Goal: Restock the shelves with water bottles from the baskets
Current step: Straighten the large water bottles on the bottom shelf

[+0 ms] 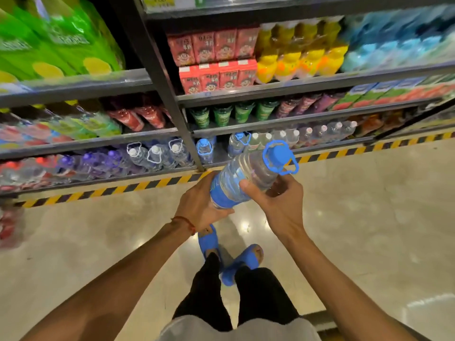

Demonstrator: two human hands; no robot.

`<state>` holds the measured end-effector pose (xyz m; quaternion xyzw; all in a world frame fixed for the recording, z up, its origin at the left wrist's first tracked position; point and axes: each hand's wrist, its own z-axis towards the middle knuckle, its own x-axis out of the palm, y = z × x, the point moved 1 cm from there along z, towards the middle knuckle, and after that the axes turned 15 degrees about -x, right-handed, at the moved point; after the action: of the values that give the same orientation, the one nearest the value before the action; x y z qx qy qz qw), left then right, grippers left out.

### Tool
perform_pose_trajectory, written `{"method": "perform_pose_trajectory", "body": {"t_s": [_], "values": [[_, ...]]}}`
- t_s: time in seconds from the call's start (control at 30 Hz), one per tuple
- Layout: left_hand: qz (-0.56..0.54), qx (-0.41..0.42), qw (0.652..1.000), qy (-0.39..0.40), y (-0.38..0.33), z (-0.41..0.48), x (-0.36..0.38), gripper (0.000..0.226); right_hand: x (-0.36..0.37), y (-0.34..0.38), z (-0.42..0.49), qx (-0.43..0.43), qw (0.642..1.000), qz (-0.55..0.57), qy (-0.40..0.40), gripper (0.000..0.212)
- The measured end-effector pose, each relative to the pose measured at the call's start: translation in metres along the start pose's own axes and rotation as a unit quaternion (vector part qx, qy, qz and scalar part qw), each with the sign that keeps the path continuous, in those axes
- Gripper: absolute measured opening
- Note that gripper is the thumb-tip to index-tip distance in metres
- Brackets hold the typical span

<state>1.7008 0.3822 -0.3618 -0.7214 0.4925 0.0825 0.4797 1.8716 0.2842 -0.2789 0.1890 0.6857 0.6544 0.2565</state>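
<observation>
I hold a large clear water bottle with a blue label, blue cap and blue carry handle, tilted with its cap up and to the right. My left hand grips its base from below. My right hand grips its upper body, thumb across the front. The bottle hangs above the floor in front of the bottom shelf, where similar blue-capped bottles stand with a gap between them. No basket is in view.
Dark metal shelving holds green packs, red cartons, yellow and blue bottles and colas on its upper levels. A yellow-and-black hazard strip runs along the shelf base. My feet in blue sandals stand on the glossy beige floor.
</observation>
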Motion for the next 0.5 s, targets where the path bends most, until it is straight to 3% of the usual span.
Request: {"method": "perform_pose_trajectory", "body": {"t_s": [0.27,0.5], "values": [[0.054,0.045,0.997,-0.044,-0.01,0.039,-0.007,0.101,0.006,-0.01,0.032,-0.013,0.998,0.054,-0.032,0.057],[0.042,0.013,0.996,-0.073,-0.008,0.086,0.02,0.105,0.002,-0.053,0.078,-0.021,0.998,0.065,0.002,0.054]]}}
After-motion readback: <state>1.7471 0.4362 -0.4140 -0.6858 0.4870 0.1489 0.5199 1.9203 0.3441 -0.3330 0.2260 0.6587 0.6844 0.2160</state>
